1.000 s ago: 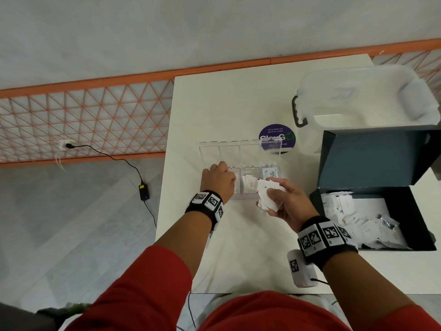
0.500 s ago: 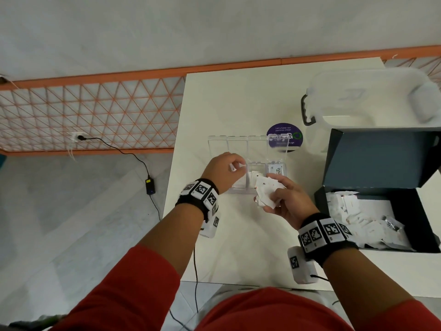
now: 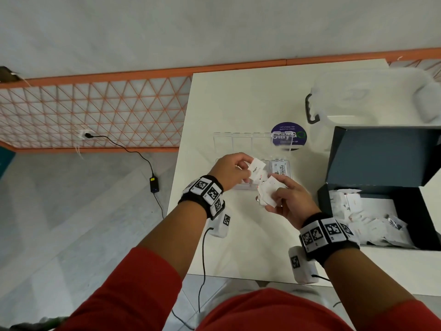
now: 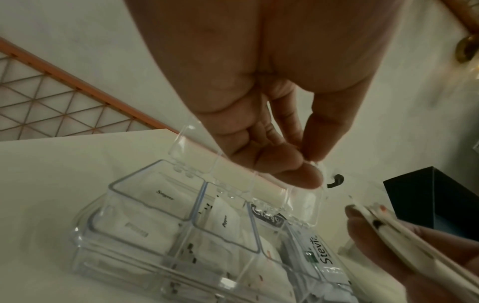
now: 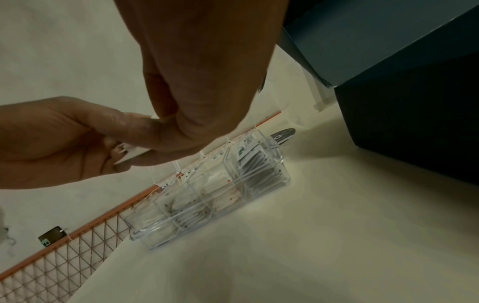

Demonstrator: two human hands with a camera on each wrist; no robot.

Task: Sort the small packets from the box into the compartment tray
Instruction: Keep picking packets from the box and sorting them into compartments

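Note:
On the white table stands a clear compartment tray (image 3: 238,187) with its lid (image 3: 241,142) open; its compartments hold white packets, Stevia sachets (image 3: 281,169) in the rightmost one. My left hand (image 3: 248,167) pinches a single white packet (image 3: 257,166) with black print just above the tray. My right hand (image 3: 274,191) grips a bundle of white packets (image 3: 268,193) in front of the tray. In the left wrist view the left fingers (image 4: 298,168) hover over the tray (image 4: 108,231). The dark box (image 3: 410,211) at right holds several packets (image 3: 372,211).
A clear lidded storage bin (image 3: 372,96) with a black handle sits at the back right. A purple round sticker (image 3: 290,129) lies behind the tray. The table's left edge (image 3: 181,151) drops to the floor, where a cable and adapter (image 3: 154,181) lie.
My left hand left the tray's left end, moved right to the bundle, and now holds one packet lifted above the tray. The right hand stayed with the bundle.

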